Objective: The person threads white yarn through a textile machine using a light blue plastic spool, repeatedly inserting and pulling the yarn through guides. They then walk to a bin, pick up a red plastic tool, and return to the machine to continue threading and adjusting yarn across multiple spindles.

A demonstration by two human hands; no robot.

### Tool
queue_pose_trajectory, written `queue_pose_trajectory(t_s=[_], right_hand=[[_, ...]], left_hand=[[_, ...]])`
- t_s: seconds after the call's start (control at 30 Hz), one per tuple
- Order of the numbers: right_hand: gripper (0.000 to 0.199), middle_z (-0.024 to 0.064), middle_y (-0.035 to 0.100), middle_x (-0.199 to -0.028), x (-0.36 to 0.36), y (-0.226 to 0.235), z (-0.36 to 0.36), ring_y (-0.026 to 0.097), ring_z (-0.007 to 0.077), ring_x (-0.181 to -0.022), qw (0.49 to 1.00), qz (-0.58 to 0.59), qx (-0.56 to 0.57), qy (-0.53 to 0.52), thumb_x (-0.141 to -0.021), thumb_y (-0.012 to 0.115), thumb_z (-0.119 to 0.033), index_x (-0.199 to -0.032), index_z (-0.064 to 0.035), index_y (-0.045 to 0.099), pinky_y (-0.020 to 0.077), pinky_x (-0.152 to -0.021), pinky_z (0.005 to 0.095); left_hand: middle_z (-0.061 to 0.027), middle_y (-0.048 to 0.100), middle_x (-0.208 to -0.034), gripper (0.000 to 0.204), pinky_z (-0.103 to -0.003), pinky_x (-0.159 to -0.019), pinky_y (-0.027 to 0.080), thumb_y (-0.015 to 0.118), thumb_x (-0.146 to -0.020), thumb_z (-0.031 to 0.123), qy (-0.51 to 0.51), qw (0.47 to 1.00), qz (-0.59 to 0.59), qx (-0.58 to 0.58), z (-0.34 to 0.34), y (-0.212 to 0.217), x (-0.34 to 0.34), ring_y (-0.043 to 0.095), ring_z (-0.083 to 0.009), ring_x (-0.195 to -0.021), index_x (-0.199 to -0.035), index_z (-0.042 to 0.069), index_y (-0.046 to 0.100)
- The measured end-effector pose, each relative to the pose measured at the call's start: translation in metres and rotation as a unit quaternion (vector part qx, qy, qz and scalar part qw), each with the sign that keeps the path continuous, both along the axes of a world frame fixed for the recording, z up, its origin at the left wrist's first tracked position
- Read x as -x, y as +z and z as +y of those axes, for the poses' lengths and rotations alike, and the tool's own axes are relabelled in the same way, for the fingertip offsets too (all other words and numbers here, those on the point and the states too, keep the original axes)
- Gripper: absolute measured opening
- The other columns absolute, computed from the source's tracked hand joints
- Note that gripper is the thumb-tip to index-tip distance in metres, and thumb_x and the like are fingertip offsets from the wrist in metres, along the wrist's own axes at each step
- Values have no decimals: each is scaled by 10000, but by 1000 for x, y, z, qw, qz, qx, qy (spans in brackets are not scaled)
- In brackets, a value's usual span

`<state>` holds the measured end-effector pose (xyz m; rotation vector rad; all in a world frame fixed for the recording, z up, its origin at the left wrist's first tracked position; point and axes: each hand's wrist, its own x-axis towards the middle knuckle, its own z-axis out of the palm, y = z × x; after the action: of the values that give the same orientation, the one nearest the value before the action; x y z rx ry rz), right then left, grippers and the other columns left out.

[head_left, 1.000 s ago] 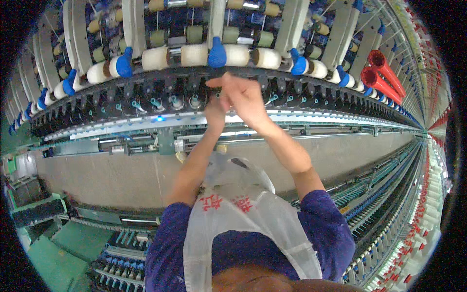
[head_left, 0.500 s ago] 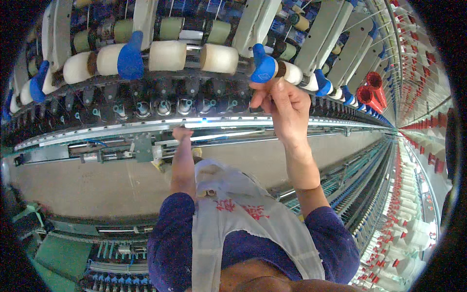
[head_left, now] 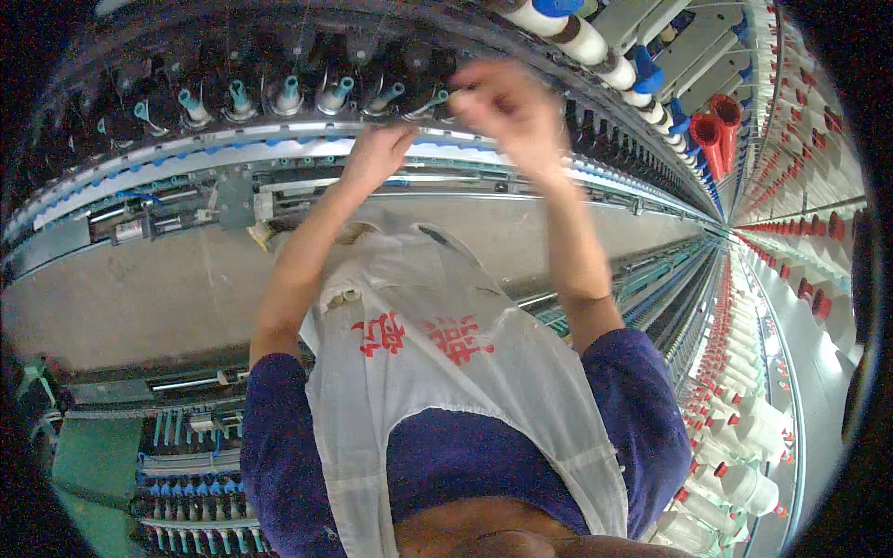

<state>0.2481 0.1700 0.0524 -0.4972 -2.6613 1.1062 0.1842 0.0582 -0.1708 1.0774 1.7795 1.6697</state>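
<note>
Head view: both arms reach up and away from the person toward a long spinning frame (head_left: 279, 158) that curves across the far side of the picture. The left hand (head_left: 377, 153) rests against the pale front rail of the frame, just below a row of teal-tipped spindles (head_left: 284, 93); its fingers are curled together at the rail, but whether they pinch anything cannot be told. The right hand (head_left: 507, 107) is raised a little higher and to the right, level with the spindle row and close beside the rightmost spindle in sight. It is smeared by motion (only a pale blur of knuckles shows), so whether its fingers are apart or together cannot be told, nor whether it holds a thread.

Far right, above the hand, cream yarn bobbins (head_left: 586, 37) with blue ends (head_left: 646, 65) sit in a line, and two red tubes (head_left: 716, 126) stand past them. Down the right edge a second row of white bobbins with red tips (head_left: 744, 437) runs toward the near corner.

Near the person hangs a white apron (head_left: 437, 372) with red marks over a dark blue shirt (head_left: 642, 418). Between apron and frame lies bare grey floor (head_left: 121, 288); green machine parts (head_left: 93, 460) fill the near left.
</note>
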Motion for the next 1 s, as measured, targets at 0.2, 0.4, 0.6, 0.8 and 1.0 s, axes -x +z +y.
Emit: queue_pose_trajectory(t_s=[0.2,0.4,0.6,0.8,1.0], right_hand=[[61,148,572,-845,64,139,44,546,341,-831,833,-272,-450,-171,-710,641,-89,-733,-40,611,444,-636,418],[203,209,544,-913,103,81,56,524,384,-877,930,139,-337,47,-675,641,-13,-861,5,561,418,-765,427],[328,213,590,-1007,65,72,50,601,296,-894,756,165,-634,12,-711,695,-79,-1005,16,585,464,-782,418],[192,80,603,-907,-33,42,-13,575,283,-901,911,86,-399,65,-607,674,-128,-798,-107,663,462,-725,391],[575,144,544,-1090,-183,136,160,537,328,-984,789,-53,-562,-242,-664,757,-163,-1166,-51,499,430,-842,432]], left_hand=[[-167,683,-949,315,-302,-566,527,633,-851,260,43,983,-49,-170,51,126,41,686,-236,-596,-1054,20,657],[-126,700,-856,393,-290,-536,526,646,-853,306,56,990,-102,-80,46,111,51,661,-183,-533,-1125,23,630],[-125,696,-813,374,-285,-506,507,661,-848,288,64,992,-76,-76,47,99,39,630,-179,-481,-1098,11,642],[-186,662,-962,260,-372,-747,502,624,-847,232,-50,998,-3,30,20,105,6,653,-322,-890,-1017,41,672],[-141,683,-852,213,-351,-618,506,661,-813,231,-174,971,-15,166,-21,91,-18,662,-253,-667,-951,72,695]])
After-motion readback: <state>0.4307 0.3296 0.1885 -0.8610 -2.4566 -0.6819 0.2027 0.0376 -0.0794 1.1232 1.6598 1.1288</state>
